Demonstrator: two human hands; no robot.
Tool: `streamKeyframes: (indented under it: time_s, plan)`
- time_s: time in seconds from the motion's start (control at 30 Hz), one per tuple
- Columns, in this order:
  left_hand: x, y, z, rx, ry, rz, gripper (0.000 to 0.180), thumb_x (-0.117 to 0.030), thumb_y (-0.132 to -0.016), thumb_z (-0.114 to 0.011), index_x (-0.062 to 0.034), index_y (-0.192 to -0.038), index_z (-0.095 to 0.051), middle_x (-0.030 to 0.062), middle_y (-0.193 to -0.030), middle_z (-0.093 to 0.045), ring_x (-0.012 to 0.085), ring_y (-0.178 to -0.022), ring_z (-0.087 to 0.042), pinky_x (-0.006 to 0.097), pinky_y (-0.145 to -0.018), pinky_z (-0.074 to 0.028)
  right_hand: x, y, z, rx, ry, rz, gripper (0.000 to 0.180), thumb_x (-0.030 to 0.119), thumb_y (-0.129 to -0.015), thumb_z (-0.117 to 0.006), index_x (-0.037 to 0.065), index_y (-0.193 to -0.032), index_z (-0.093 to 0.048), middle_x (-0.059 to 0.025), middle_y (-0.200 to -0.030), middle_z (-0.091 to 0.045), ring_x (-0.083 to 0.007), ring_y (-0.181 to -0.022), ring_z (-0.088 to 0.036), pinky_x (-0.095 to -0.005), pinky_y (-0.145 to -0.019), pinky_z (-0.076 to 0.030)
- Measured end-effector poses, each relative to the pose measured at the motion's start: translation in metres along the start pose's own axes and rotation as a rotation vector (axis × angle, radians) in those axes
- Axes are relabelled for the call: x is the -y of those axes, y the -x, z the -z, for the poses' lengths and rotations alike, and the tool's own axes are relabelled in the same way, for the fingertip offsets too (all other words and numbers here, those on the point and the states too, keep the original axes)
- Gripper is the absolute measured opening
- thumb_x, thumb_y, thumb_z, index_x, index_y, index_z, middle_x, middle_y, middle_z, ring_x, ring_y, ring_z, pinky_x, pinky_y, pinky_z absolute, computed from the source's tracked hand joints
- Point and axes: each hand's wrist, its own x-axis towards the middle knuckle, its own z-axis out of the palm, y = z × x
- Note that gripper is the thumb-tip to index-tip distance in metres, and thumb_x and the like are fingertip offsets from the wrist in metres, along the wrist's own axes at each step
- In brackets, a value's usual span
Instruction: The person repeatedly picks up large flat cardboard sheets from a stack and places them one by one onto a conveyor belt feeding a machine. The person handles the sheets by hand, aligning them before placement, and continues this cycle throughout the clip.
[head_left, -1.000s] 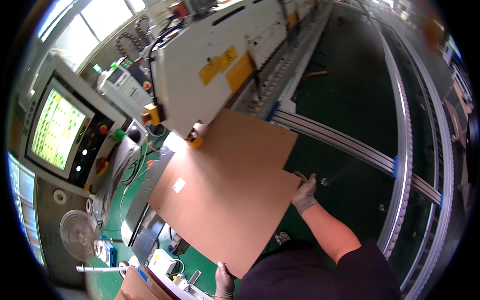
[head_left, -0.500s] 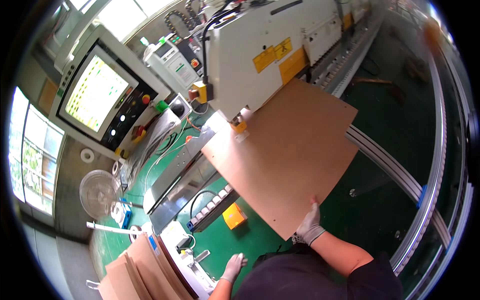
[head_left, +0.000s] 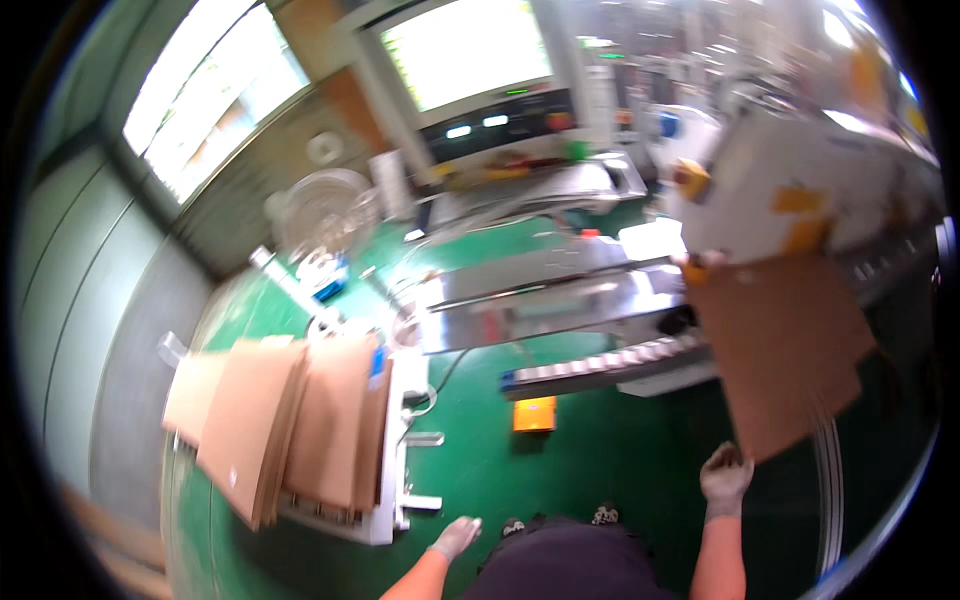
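A brown flat board [head_left: 785, 350] lies at the right, its far part under the head of a large white machine [head_left: 765, 190]. Close by the board's near corner is my right hand [head_left: 727, 478], in a pale glove with bare fingertips. Its fingers are curled in, and blur hides whether they grip the corner. My left hand [head_left: 458, 537], gloved the same way, hangs low over the green floor with its fingers loosely closed and nothing visible in them. It is nearest to a stack of brown boards [head_left: 335, 430] on a white-framed cart.
Ahead, a metal beam [head_left: 550, 310] and a roller bar [head_left: 605, 368] reach in from the machine. An orange box [head_left: 534, 414] sits on the floor below them. Farther back are a control screen [head_left: 465, 50] and a fan [head_left: 328, 212]. A metal rail [head_left: 829, 500] runs at the right.
My view has swung left, so the machine and board now appear farther right and the board stack shows fully. My right hand has slid off the board's edge to beside its corner.
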Motion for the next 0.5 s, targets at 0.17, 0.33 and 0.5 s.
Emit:
streamKeyframes:
  time_s: [0.17,0.33,0.5]
  plan:
    - [-0.006,0.024,0.046,-0.37,0.485,-0.042,0.036,-0.032,-0.103,-0.054,-0.0006,-0.09,-0.068,0.0102,-0.085,-0.07,0.0214,-0.082,-0.065,0.038,-0.08,-0.051,-0.198,0.111,-0.104,0.036,0.267,-0.591,0.041,0.049,-0.104,-0.055,0.016,-0.081,-0.061,0.0048,-0.071,-0.059,-0.0137,-0.068,-0.062,-0.0307,-0.063,-0.054]
    - [0.017,0.084,0.158,-0.865,1.003,-0.014,0.035,-0.029,-0.106,-0.048,-0.0058,-0.089,-0.067,0.0065,-0.082,-0.069,0.0157,-0.077,-0.064,0.033,-0.074,-0.054,-0.318,0.226,-0.229,0.868,0.969,-0.474,0.043,0.045,-0.104,-0.058,0.006,-0.085,-0.058,-0.0023,-0.07,-0.055,-0.0169,-0.061,-0.054,-0.0308,-0.059,-0.044]
    - [0.13,0.175,0.238,-1.278,1.68,0.09,0.031,-0.045,-0.099,-0.057,-0.0141,-0.099,-0.063,0.0012,-0.093,-0.066,0.0196,-0.087,-0.064,0.037,-0.083,-0.052,-0.383,0.352,-0.353,2.184,0.661,-0.229,0.039,0.029,-0.105,-0.054,0.001,-0.081,-0.067,-0.014,-0.073,-0.065,-0.0303,-0.066,-0.067,-0.0373,-0.056,-0.05]
